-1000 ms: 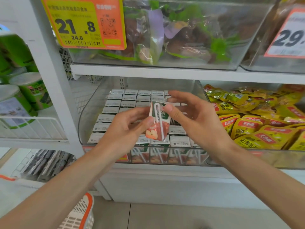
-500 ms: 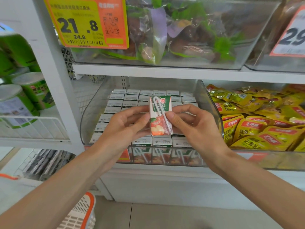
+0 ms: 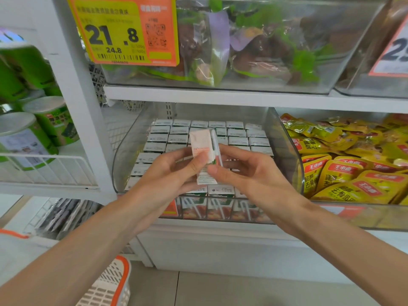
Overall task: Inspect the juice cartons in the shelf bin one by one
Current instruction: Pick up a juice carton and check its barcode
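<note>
Pale, almost white card faces the head camera: the juice carton (image 3: 202, 149) is held up in front of the clear shelf bin (image 3: 284, 138), above the packed rows of cartons (image 3: 237, 141) that fill it. It stands on end, its long axis close to upright with the top leaning slightly left. A narrow side panel is turned toward the viewer, and the wrapped straw (image 3: 215, 144) runs along its right edge.

Both hands hold it by the lower half. The left hand (image 3: 172, 173) comes in from the left, thumb pressed flat on the pale panel and fingers curled behind. The right hand (image 3: 249, 173) meets it from the right, thumb and forefinger pinching the lower right corner, the other fingers loosely bent behind. The thumbs nearly touch at the carton's base, so the upper half stands free above the fingers. Neither hand is clearly nearer.

My judgement is that one carton is mid-inspection, and that further turning would pivot about that upright axis between the two pinches. The fine print low on the panel is too blurred to read.

To the right lie yellow snack pouches (image 3: 344, 173); above hangs a yellow and orange price tag (image 3: 123, 29); green canisters (image 3: 50, 120) stand at left.
</note>
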`<action>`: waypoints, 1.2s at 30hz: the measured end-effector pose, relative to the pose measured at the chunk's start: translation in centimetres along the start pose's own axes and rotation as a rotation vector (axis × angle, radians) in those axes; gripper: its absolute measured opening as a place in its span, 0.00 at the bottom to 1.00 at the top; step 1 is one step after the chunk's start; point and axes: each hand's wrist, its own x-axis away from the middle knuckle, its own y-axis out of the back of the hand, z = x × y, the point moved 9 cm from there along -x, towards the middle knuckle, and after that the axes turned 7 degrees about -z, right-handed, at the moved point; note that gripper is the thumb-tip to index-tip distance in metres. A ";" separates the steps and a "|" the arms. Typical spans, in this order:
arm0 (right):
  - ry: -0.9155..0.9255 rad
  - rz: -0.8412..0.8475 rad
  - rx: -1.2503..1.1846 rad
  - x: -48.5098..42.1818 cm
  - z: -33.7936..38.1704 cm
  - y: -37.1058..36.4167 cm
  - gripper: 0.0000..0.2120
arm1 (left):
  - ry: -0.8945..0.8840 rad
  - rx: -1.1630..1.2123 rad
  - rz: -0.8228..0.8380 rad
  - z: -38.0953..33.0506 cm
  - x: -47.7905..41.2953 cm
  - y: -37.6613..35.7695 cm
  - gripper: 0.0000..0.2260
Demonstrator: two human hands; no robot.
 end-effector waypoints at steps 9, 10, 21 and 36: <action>0.021 -0.038 -0.090 -0.1 -0.2 0.5 0.16 | 0.011 0.032 -0.072 0.1 -0.5 1.0 0.25; 0.029 -0.038 -0.079 -0.1 -0.2 0.6 0.16 | 0.011 0.028 -0.074 0.2 -0.6 1.0 0.24; 0.058 -0.072 0.015 -0.3 0.1 1.1 0.16 | 0.045 0.050 -0.079 0.4 -0.7 1.0 0.20; 0.034 -0.095 -0.034 -0.6 -0.1 1.5 0.08 | 0.023 0.037 -0.157 0.6 -1.0 1.9 0.23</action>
